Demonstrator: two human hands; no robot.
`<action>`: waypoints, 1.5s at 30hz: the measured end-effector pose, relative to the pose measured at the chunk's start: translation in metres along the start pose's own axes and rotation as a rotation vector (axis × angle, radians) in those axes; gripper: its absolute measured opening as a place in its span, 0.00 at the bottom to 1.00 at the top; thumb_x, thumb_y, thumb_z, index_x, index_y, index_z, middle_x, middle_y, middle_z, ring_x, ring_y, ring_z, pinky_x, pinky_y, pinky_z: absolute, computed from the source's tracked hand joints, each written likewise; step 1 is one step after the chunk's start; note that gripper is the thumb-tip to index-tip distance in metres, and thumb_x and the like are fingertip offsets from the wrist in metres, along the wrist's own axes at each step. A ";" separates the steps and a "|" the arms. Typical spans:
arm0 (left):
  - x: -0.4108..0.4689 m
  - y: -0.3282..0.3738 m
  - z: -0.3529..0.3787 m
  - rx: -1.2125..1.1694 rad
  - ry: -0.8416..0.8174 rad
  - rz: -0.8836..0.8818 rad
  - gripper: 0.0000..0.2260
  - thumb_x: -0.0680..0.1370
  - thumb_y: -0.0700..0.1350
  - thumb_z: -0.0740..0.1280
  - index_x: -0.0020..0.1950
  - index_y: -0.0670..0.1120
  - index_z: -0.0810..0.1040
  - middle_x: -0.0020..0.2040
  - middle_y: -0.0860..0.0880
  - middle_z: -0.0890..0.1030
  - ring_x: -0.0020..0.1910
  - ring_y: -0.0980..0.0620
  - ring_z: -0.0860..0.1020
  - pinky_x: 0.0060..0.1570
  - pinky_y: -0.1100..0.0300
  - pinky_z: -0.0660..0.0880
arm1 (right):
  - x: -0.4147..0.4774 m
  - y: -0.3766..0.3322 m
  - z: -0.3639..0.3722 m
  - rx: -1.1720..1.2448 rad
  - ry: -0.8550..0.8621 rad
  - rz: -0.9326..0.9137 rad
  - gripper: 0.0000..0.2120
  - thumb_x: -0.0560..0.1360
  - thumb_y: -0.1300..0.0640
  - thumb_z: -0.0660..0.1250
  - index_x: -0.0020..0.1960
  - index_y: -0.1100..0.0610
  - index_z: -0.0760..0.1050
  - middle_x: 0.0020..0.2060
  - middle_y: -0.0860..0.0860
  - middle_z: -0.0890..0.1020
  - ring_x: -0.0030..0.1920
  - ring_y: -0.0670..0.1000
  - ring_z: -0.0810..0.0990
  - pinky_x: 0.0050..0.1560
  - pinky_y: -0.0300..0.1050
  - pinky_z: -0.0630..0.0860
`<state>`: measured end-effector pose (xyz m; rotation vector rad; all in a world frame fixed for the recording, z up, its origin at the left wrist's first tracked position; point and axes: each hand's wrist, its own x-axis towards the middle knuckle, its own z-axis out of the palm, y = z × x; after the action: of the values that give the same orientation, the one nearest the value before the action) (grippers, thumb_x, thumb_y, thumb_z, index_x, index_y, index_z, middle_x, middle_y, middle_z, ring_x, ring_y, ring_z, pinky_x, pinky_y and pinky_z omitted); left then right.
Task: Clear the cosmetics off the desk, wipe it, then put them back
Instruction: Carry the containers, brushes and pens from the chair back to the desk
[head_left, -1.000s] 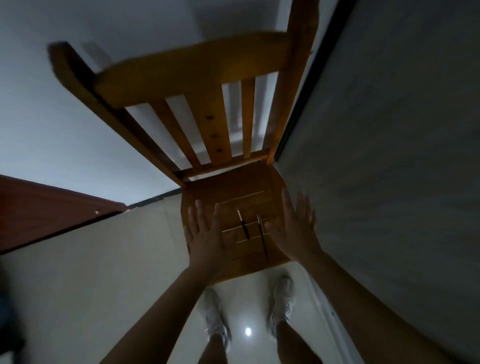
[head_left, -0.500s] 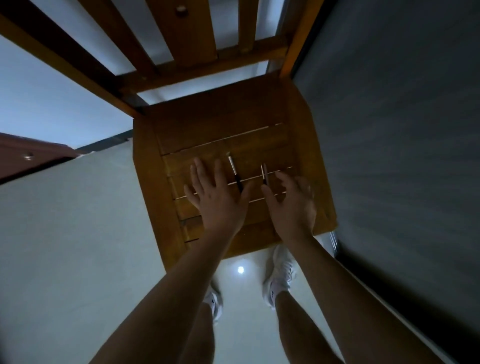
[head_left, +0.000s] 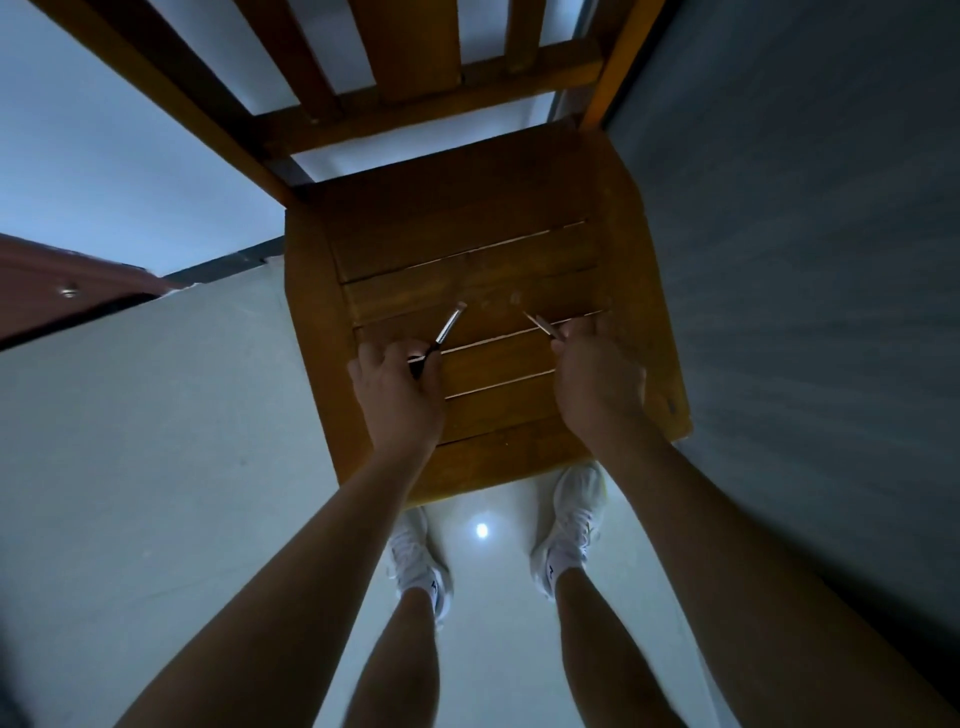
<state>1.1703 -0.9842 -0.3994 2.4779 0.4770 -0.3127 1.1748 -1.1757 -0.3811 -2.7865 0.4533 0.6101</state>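
I look down on a slatted wooden chair seat (head_left: 467, 249). My left hand (head_left: 397, 392) is closed around a makeup brush (head_left: 448, 328) with a dark handle and a silver ferrule; its pale tip points up and to the right over the seat. My right hand (head_left: 597, 384) grips a second, thinner brush (head_left: 537, 322), whose tip sticks out up and to the left. Both brushes are held just above the seat slats. Most of each handle is hidden inside the fist.
The chair's backrest slats (head_left: 410, 47) rise at the top. A dark wall (head_left: 805, 260) runs close along the chair's right side. A reddish wooden edge (head_left: 57, 291) juts in at the left. My white shoes (head_left: 574, 514) stand on the pale glossy floor (head_left: 156, 467).
Both hands came down flat onto the two brushes lying on the seat, then closed around them. The brushes now tilt up off the slats.
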 end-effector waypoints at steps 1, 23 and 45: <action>-0.002 0.000 -0.005 -0.015 -0.005 -0.011 0.10 0.80 0.49 0.66 0.57 0.46 0.81 0.59 0.44 0.76 0.61 0.43 0.69 0.57 0.58 0.61 | -0.003 -0.002 0.000 -0.016 -0.008 -0.002 0.15 0.85 0.52 0.57 0.66 0.59 0.71 0.63 0.59 0.75 0.61 0.60 0.77 0.52 0.52 0.76; -0.265 0.078 -0.520 -0.360 0.932 -0.147 0.02 0.79 0.42 0.68 0.50 0.47 0.79 0.50 0.48 0.73 0.40 0.66 0.73 0.41 0.76 0.67 | -0.266 -0.278 -0.390 0.677 0.161 -0.934 0.11 0.83 0.55 0.62 0.59 0.62 0.75 0.52 0.55 0.78 0.54 0.55 0.76 0.50 0.44 0.69; -0.756 -0.351 -0.670 -0.380 1.578 -0.716 0.02 0.78 0.46 0.70 0.49 0.51 0.78 0.46 0.51 0.76 0.39 0.59 0.76 0.38 0.65 0.69 | -0.838 -0.535 -0.127 0.532 -0.522 -1.642 0.09 0.80 0.54 0.68 0.58 0.57 0.78 0.47 0.48 0.82 0.48 0.48 0.81 0.52 0.47 0.77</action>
<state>0.4181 -0.5201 0.2028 1.5933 1.7723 1.4277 0.6846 -0.5172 0.1945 -1.5291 -1.3804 0.5385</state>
